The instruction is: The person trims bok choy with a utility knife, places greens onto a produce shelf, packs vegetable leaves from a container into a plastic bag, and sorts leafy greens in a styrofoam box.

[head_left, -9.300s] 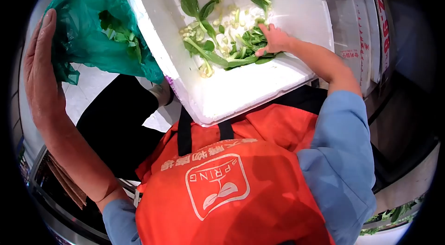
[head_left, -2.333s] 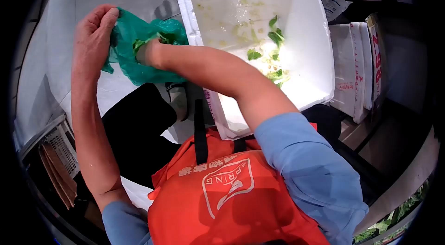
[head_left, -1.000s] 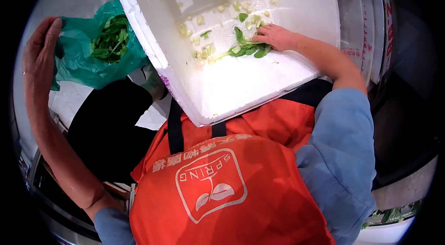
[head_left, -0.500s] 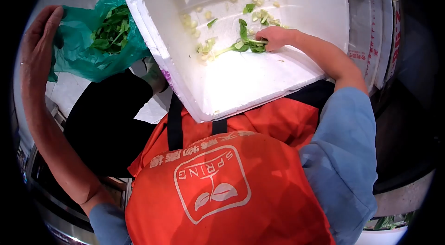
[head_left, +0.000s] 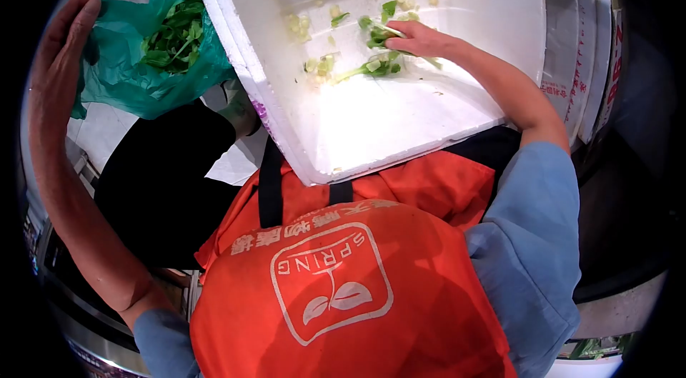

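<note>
From my distant station, I see the left hand [head_left: 63,46] on the far left, thumb and fingers pressed together on the rim of the green bag [head_left: 121,85], where it was half a second ago; the leaves [head_left: 175,42] still sit inside. The left rim of the white box [head_left: 357,124] stands just beside the bag, a raised edge between the two hands. Within the box, a leafy stalk [head_left: 376,35] has come up apart from the remaining greens [head_left: 375,66], pinched in the right hand [head_left: 421,41], which has shifted slightly farther away. Nearer me, the box's inner wall leaves open room; rightward, the right forearm crosses the rim close to the stacked boxes [head_left: 561,56].
</note>
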